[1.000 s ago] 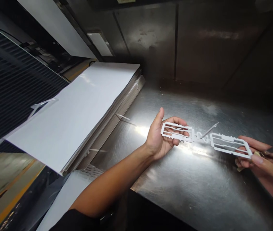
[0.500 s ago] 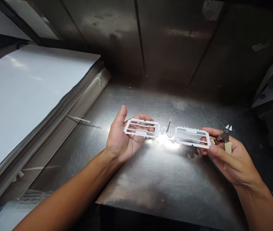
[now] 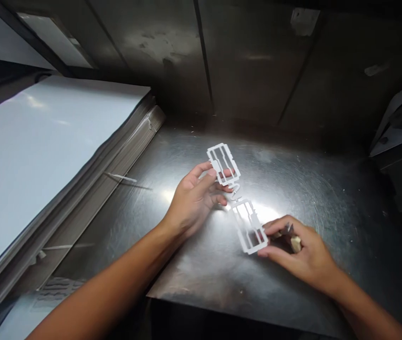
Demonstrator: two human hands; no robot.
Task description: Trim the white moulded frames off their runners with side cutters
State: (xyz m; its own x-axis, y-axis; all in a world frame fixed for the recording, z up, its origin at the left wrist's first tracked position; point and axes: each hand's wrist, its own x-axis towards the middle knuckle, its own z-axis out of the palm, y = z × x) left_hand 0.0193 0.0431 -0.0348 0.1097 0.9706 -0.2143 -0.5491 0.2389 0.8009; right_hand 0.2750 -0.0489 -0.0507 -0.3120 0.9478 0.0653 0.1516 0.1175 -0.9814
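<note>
A white plastic moulding of two slotted rectangular frames, an upper frame (image 3: 223, 164) and a lower frame (image 3: 249, 226), is held slantwise above the metal table. Between the frames runs a thin curved sprue (image 3: 235, 189). My left hand (image 3: 201, 196) pinches the upper frame at its left edge, thumb on top and fingers behind. At the lower frame's right corner are the thumb and fingertips of my right hand (image 3: 298, 250), closed on it. Nippers (image 3: 295, 243) with cream handles rest in that same palm, their blades pointing up and mostly hidden by the fingers.
To the left rises a tall stack of white sheets (image 3: 62, 127), bound with white ties (image 3: 121, 178). The shiny steel table (image 3: 201, 278) has small scraps on it and ends at a front edge. Dark metal panels (image 3: 250, 61) stand behind; a pale curved object (image 3: 395, 123) is at far right.
The moulding has turned from nearly level to steeply slanted, its left frame now at the top. My right hand moved down and left with the nippers; my left thumb closed onto the frame.
</note>
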